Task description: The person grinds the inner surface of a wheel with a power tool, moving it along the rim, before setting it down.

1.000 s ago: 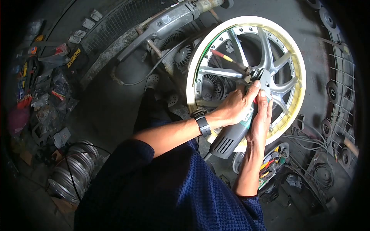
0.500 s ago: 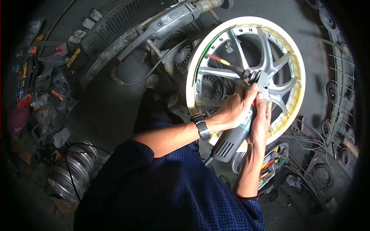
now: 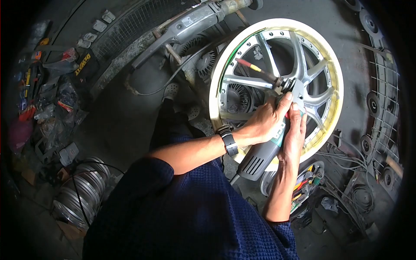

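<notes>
A grey and teal angle grinder (image 3: 259,160) slants across the lower half of a large spoked alloy wheel (image 3: 300,52). My left hand (image 3: 265,123), with a black watch on the wrist, is wrapped round the grinder's body from the left. From the right, my right hand (image 3: 294,132) grips the same body, its thumb up near the grey head. A slim shaft with a red and yellow section (image 3: 251,66) extends left from the head, over the spokes. The wheel's rim is pale yellow, with a green line along its upper left edge.
A long metal machine arm (image 3: 190,26) lies beyond the wheel on the left. Stacked metal rims (image 3: 82,195) stand at lower left, below bagged items and tools (image 3: 56,104). A container of tools (image 3: 307,184) sits near my right forearm. Rollers and wire mesh (image 3: 383,99) line the right side.
The grinder and both hands have shifted very slightly; the red and yellow shaft has moved a little right and down. My grip is the same.
</notes>
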Demonstrator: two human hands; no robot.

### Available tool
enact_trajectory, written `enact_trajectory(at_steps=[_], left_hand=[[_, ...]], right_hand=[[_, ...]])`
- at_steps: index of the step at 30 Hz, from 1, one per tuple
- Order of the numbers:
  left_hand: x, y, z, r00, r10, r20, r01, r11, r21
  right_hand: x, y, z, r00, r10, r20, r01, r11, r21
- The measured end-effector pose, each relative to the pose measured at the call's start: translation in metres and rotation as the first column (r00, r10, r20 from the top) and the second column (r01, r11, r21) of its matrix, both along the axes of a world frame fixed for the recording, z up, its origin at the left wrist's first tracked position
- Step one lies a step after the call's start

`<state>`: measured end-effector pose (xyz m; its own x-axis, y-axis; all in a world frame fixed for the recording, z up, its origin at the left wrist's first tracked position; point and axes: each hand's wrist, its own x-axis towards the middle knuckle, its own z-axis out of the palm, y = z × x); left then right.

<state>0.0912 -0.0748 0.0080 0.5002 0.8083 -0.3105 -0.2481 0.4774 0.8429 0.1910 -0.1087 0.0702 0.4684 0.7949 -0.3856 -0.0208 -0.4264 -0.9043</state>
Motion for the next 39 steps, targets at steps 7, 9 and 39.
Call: enact_trajectory(at_steps=[7,9,39], left_hand=[[0.001,-0.007,0.005,0.991,0.114,-0.067,-0.116,0.993,-0.013],[0.000,-0.001,0.002,1.000,0.007,0.027,-0.007,1.000,0.007],[0.001,-0.008,0.008,0.994,0.084,-0.062,-0.085,0.996,-0.004]], right_hand=[[0.003,-0.003,0.000,1.000,-0.006,0.009,0.006,1.000,0.004],[0.004,-0.002,-0.001,1.000,-0.006,0.000,0.006,1.000,0.007],[0.005,-0.003,0.002,1.000,0.008,0.000,-0.008,1.000,-0.006]])
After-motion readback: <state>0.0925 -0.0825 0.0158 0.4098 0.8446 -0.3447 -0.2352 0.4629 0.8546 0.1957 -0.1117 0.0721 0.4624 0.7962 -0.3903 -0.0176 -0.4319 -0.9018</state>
